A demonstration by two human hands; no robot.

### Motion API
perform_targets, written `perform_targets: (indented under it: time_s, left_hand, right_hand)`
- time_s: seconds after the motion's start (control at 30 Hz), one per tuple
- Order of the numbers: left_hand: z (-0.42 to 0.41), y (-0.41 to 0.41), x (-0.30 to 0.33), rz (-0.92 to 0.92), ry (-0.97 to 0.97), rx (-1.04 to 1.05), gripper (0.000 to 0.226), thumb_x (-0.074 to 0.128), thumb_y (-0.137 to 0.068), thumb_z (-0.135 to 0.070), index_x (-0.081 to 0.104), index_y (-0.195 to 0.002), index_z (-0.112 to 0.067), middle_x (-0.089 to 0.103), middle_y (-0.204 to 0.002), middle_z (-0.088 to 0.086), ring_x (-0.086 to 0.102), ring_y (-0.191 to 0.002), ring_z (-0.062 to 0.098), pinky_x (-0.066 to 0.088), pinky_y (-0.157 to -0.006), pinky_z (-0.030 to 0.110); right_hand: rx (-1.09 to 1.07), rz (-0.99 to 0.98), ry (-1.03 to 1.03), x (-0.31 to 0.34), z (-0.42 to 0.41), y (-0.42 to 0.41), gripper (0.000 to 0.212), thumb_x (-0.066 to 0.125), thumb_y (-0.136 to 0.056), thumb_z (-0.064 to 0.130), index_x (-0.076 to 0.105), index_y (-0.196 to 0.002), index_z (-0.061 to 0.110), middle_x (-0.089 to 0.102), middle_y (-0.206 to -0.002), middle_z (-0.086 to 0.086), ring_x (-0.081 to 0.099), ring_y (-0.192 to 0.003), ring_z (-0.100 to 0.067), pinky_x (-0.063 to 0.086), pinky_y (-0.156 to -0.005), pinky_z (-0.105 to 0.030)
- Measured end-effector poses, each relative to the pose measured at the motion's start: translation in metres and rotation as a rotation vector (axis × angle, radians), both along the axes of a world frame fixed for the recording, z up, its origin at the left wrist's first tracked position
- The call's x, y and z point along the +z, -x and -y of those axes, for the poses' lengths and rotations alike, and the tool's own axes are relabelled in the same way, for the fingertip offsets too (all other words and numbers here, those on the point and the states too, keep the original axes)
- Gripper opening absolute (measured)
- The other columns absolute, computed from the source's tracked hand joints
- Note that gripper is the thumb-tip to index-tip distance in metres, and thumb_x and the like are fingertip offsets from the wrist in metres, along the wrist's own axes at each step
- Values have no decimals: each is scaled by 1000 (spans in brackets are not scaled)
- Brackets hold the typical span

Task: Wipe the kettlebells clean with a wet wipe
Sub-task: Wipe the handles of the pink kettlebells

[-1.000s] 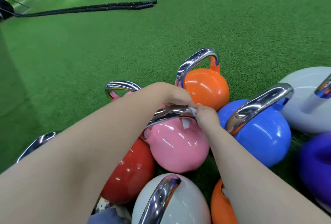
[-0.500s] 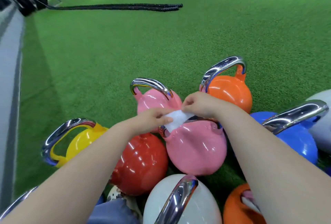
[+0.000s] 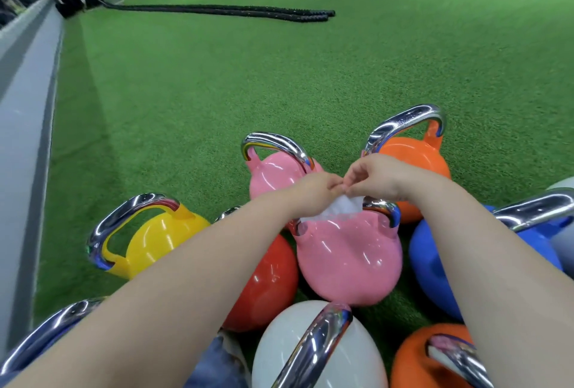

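Several glossy kettlebells with chrome handles crowd the green turf in front of me. The nearer pink kettlebell sits in the middle. Just above its handle hangs a white wet wipe. My left hand and my right hand meet fingertip to fingertip and both pinch the wipe's top edge. A second pink kettlebell stands behind my left hand, an orange kettlebell behind my right. My left forearm crosses over a red kettlebell.
A yellow kettlebell lies at the left, a blue one at the right, a white one nearest me. Black battle ropes stretch across the far turf. A grey ledge runs along the left side.
Both hands have come up off the pink kettlebell's handle and drawn together, lifting the wipe between their fingertips. The view has swung left, bringing the yellow kettlebell into sight.
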State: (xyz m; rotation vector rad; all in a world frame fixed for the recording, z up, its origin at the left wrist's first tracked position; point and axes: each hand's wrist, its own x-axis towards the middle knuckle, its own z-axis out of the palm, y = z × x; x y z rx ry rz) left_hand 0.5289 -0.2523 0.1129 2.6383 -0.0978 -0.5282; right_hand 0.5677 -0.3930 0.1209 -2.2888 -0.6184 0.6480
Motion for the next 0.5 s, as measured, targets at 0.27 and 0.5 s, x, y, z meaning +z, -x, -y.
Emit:
perform_targets:
  time_s: [0.27, 0.5]
  left_hand:
    - [-28, 16, -4, -45, 236, 90, 26, 41, -99, -21, 60, -92, -5, 38, -59, -4, 38, -45, 0, 30, -47, 8]
    - [-40, 43, -42, -38, 634, 651, 34, 33, -101, -26, 46, -130, -11, 50, -105, -2, 57, -59, -1, 41, -47, 2]
  right_hand:
    - [36, 40, 4, 0, -16, 3, 7, 63, -84, 13, 66, -88, 18, 58, -74, 6, 52, -71, -11, 41, -61, -21]
    - [156, 156, 206, -11, -53, 16, 25, 39, -93, 20, 62, -100, 26, 60, -104, -3, 48, -92, -22, 43, -91, -36]
